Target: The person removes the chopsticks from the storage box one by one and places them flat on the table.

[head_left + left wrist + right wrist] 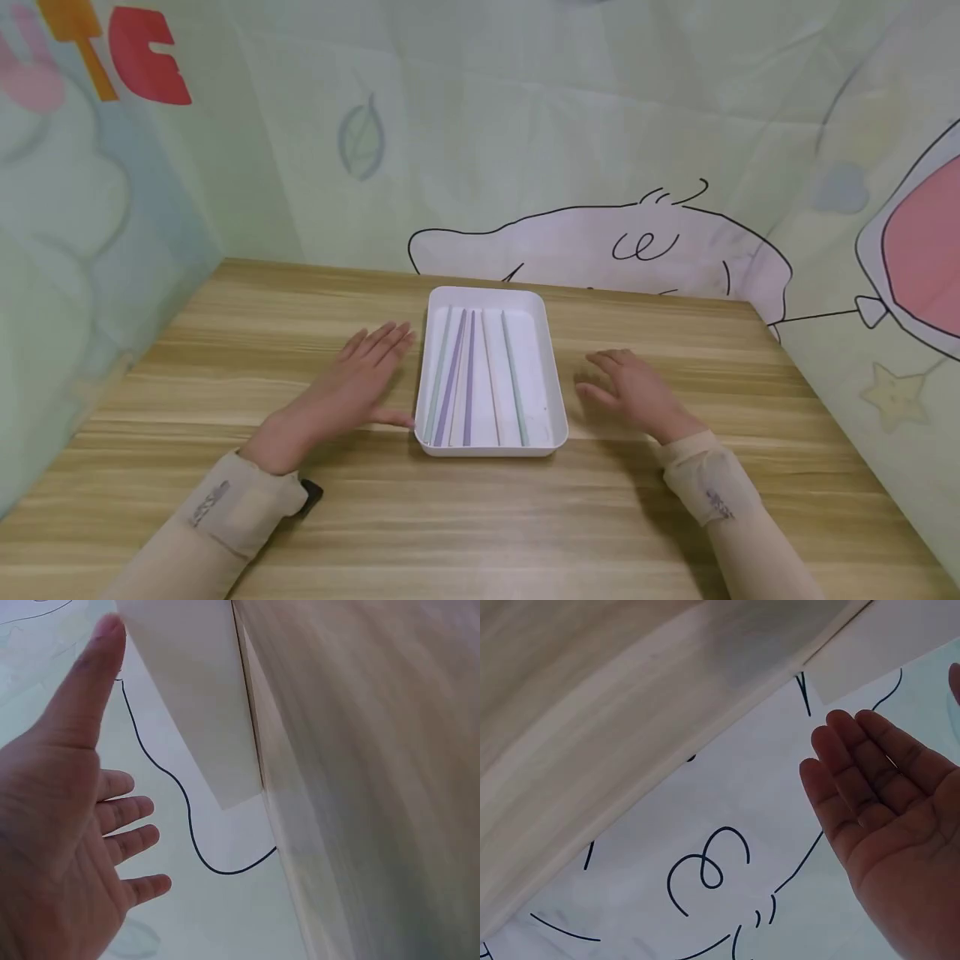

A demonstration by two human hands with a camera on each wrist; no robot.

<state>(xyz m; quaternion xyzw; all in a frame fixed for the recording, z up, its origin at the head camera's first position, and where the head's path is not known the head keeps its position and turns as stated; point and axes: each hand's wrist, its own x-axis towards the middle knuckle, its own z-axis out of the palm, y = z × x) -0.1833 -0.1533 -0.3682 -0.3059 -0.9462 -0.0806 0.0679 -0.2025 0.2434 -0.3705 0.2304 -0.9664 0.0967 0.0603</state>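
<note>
A white rectangular tray point(491, 451) sits on the table in the head view. Several slim chopsticks lie lengthwise in it, among them a green one point(438, 375) at the left, a purple one point(469, 379), a pale pink one point(491, 379) and another green one point(514, 379) at the right. Beside the tray's left wall, my left hand point(348, 387) is spread with straight fingers, its thumb tip right at the near left corner. My right hand point(636, 392) is to the right of the tray, apart from it, fingers loosely bent and holding nothing.
The wooden table point(480, 525) runs back to a cloth backdrop point(480, 150) printed with cartoon drawings, which also encloses the left and right sides. A dark band point(311, 497) shows at the left wrist, by the beige sleeve point(225, 508).
</note>
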